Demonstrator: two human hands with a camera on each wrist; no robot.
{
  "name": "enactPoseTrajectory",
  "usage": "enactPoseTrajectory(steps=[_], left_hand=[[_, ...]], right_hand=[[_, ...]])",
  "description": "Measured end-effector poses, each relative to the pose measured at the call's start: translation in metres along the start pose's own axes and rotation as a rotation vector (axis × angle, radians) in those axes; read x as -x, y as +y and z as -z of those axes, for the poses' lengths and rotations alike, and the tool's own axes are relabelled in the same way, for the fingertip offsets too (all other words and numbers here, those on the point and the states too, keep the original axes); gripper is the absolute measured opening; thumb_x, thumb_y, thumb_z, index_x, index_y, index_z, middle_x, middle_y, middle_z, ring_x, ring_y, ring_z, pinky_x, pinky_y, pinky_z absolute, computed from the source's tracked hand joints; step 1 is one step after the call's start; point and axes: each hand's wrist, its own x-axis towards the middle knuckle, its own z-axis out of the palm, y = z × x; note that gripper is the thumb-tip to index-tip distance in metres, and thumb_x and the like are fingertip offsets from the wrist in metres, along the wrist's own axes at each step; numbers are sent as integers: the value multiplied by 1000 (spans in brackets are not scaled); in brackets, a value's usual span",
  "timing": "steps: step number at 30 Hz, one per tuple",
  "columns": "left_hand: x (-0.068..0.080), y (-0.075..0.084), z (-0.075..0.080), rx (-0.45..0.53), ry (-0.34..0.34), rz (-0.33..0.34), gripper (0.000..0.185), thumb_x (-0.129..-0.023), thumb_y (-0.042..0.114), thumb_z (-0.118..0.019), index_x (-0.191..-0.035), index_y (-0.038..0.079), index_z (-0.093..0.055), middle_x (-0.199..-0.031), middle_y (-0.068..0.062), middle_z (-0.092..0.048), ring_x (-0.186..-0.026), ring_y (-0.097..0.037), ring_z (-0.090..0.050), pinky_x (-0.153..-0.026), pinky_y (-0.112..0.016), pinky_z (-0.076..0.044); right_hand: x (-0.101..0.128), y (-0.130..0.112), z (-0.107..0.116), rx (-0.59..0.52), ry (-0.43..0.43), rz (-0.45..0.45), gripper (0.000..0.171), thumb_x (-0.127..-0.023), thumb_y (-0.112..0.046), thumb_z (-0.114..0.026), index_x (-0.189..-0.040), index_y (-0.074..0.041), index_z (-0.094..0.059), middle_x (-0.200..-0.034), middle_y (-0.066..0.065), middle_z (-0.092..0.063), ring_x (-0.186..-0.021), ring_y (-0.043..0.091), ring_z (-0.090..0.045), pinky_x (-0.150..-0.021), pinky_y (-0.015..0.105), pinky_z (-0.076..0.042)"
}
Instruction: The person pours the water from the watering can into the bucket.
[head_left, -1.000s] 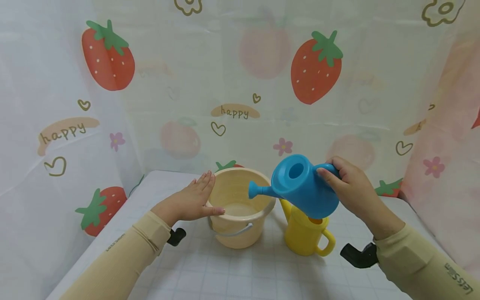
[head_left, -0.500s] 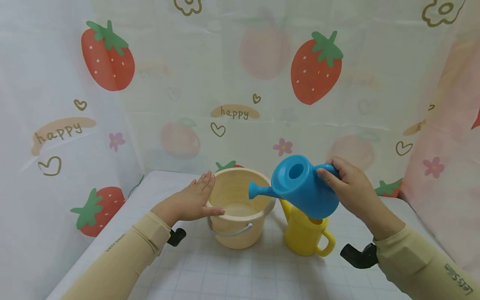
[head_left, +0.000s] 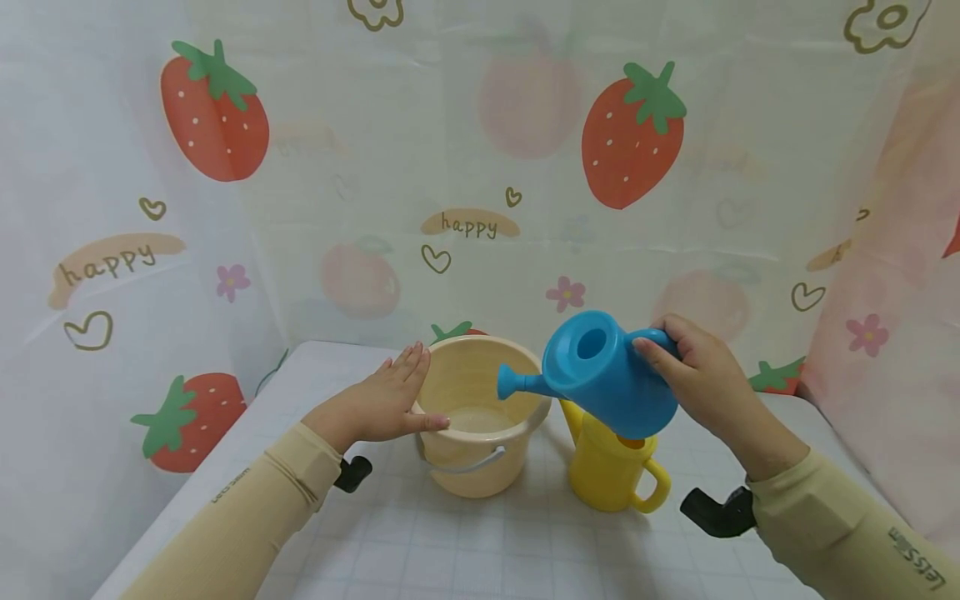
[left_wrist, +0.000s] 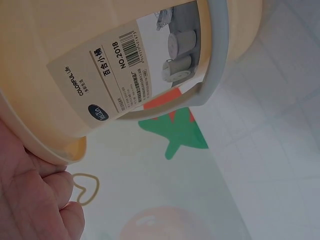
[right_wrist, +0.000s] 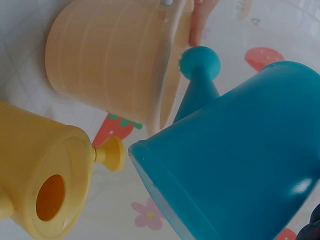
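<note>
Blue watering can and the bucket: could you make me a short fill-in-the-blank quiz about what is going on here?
1. The right hand holds the ____ watering can by its handle.
2. Its spout points over the cream ____, steadied by the left hand.
3. The yellow watering can stands on the ____.
Missing words: blue; bucket; table
</note>
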Motion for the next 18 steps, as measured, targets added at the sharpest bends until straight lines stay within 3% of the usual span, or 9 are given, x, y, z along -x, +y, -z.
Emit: enactPoseTrajectory(steps=[18], left_hand=[[-2, -2, -3, -4, -2, 2, 112, -75, 80, -30, -145, -2, -1, -151, -18, 5, -139, -28, 4, -111, -46, -7]], right_hand=[[0, 0, 0, 6, -3, 3, 36, -94, -38, -46, -104, -4, -51, -101, 16, -58, -99, 39, -55, -84, 63, -40]])
